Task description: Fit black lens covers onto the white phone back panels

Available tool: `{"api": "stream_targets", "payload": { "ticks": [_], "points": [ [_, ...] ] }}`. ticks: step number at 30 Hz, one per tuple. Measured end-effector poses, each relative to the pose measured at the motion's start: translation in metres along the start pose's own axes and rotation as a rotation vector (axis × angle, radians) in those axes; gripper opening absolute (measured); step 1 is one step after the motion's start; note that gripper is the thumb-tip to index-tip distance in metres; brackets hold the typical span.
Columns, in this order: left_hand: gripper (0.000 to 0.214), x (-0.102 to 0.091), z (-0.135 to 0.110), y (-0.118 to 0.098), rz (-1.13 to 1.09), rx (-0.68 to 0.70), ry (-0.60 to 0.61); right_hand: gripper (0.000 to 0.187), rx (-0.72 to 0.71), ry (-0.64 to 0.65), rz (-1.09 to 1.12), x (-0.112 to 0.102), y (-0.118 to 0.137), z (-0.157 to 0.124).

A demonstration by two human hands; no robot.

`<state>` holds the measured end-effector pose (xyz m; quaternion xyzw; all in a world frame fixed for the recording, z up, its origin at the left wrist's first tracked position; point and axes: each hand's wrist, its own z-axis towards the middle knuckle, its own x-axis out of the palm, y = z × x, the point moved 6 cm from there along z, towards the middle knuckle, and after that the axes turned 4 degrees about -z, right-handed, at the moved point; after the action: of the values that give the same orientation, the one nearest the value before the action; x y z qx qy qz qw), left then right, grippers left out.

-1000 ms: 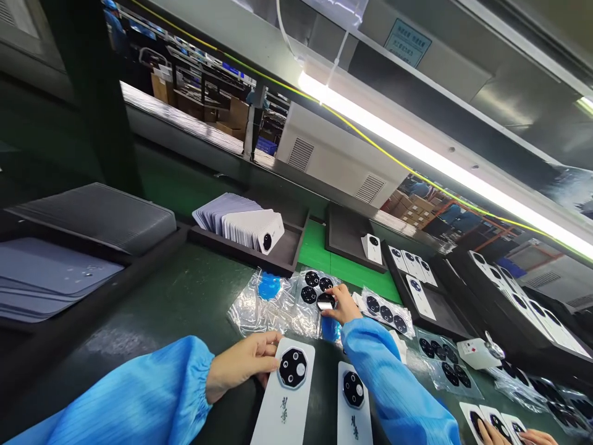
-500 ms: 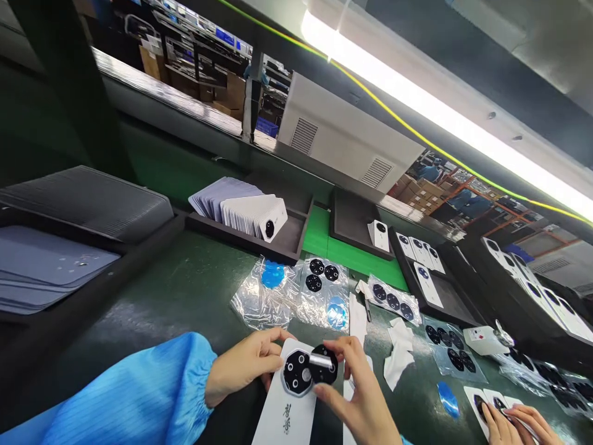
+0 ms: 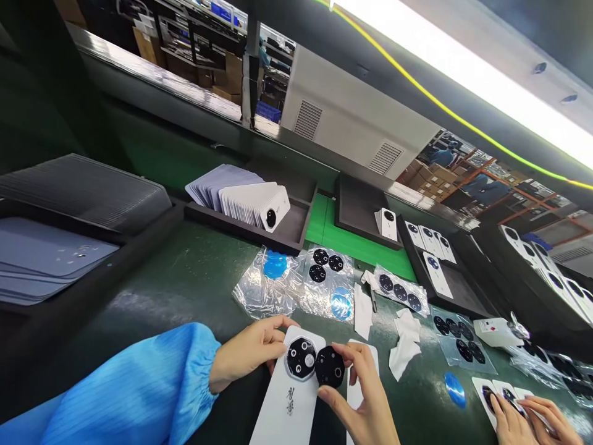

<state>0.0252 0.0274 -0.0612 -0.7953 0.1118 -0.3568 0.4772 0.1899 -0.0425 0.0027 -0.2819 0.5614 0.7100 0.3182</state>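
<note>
My left hand [image 3: 248, 353] grips the top left edge of a white phone back cover [image 3: 290, 395] that lies on the green belt, its fingers curled round the edge beside the round black camera opening [image 3: 301, 358]. My right hand [image 3: 361, 402] pinches a black octagonal camera lens cover [image 3: 329, 367] between thumb and fingers, right next to that opening and touching its right side. A second white back cover [image 3: 356, 386] lies partly hidden under my right hand.
Clear plastic sheets [image 3: 296, 284] with black lens covers and blue round stickers lie beyond the hands. A dark tray [image 3: 296, 232] holds a row of white covers. More trays stand at right. Another person's hands [image 3: 528, 417] work at the bottom right. White paper scraps [image 3: 405, 346] lie nearby.
My right hand came back from the plastic sheet with a black lens cover and now holds it beside the camera opening. The view tilted downward. The left hand stayed on the back cover.
</note>
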Motion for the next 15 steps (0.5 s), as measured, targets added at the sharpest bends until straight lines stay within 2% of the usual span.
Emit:
{"api": "stream_targets", "payload": {
  "ticks": [5,8,15],
  "points": [
    [0.04,0.002,0.015,-0.031,0.052,0.038,-0.027,0.041,0.101,-0.202,-0.022,-0.013,-0.002,0.01],
    [0.042,0.002,0.031,-0.047,0.079,0.07,-0.059,0.042,0.079,-0.268,-0.039,-0.015,-0.005,0.018],
    [0.042,0.003,0.063,-0.053,0.119,0.092,-0.094,0.038,0.013,-0.362,-0.104,-0.013,-0.029,0.029]
  ]
}}
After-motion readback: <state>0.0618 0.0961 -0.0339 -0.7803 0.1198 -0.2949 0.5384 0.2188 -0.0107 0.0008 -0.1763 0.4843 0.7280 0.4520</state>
